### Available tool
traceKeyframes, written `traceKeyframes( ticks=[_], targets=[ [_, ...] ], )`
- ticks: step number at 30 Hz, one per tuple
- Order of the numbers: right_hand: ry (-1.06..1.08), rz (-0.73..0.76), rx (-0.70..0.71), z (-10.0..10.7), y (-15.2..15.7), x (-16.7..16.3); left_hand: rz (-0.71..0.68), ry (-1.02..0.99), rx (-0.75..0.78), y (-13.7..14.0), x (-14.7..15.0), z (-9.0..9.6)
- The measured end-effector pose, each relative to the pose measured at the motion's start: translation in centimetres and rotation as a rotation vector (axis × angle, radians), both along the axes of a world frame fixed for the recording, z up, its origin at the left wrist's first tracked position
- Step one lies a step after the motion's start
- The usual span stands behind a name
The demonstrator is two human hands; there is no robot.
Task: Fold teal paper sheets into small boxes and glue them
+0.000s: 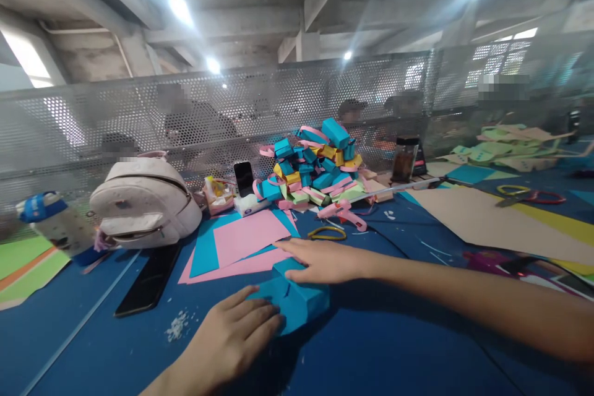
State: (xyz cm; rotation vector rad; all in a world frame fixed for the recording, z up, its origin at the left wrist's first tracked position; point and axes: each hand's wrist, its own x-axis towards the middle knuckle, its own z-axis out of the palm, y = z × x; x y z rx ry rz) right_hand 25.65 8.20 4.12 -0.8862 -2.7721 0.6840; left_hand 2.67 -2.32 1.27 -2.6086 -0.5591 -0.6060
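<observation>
A blue paper box (309, 306), partly folded and with a slit in its side, lies on the blue table in front of me. My left hand (239, 328) rests on its left flap, fingers bent over the paper and thumb hidden. Over the box's top reaches my right hand (322, 261), fingers stretched out to the left; its thumb lies against the blue paper. Just beyond the fingers are pink paper sheets (248, 238) on top of a blue sheet (204, 250).
Behind stand a pile of paper baskets (320, 167), a pink glue gun (343, 215) and yellow-handled scissors (327, 233). Leftward are a black phone (148, 281), white backpack (146, 201) and bottle (60, 223). Large paper sheets (468, 213) lie right. A perforated metal screen (260, 105) backs the table.
</observation>
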Motion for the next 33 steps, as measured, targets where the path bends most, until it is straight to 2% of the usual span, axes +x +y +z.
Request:
traceKeyframes(
  ticks=[4,8,10,13,15,17,20,24,26,30,33],
  targets=[
    [-0.058,0.016,0.083,1.1,-1.2,0.9,-0.024,-0.075,-0.112,0.2,0.0,-0.1],
    [-0.050,-0.064,0.124,2.3,-0.8,1.1,-0.095,-0.164,-0.356,0.6,-0.4,0.0],
    [0.077,-0.045,-0.011,2.4,-0.1,1.0,-0.146,-0.214,-0.504,0.9,-0.6,0.6],
    [0.252,0.072,-0.404,2.0,0.7,0.7,-0.139,-0.316,-0.702,1.4,-0.9,1.8],
    [0.246,0.148,-0.627,1.3,1.0,0.6,-0.079,-0.394,-0.786,1.7,-0.9,2.3],
    [0.198,0.175,-0.751,0.3,1.0,0.4,-0.031,-0.440,-0.844,2.1,-1.0,2.3],
    [0.199,0.115,-0.777,-1.7,1.0,0.2,0.003,-0.486,-0.920,2.7,-1.2,1.3],
    [0.264,-0.027,-0.638,-3.9,1.3,0.1,0.022,-0.591,-1.020,3.2,-1.6,-0.4],
    [0.278,-0.030,-0.699,-4.4,1.4,0.1,0.009,-0.628,-1.076,3.2,-1.7,-0.9],
    [0.337,0.024,-0.933,-5.0,1.1,-0.3,-0.013,-0.623,-1.116,3.1,-1.3,-1.4],
    [0.348,0.033,-0.938,-5.5,1.0,-0.5,-0.002,-0.568,-1.083,3.3,-1.2,-1.8]
  ],
)
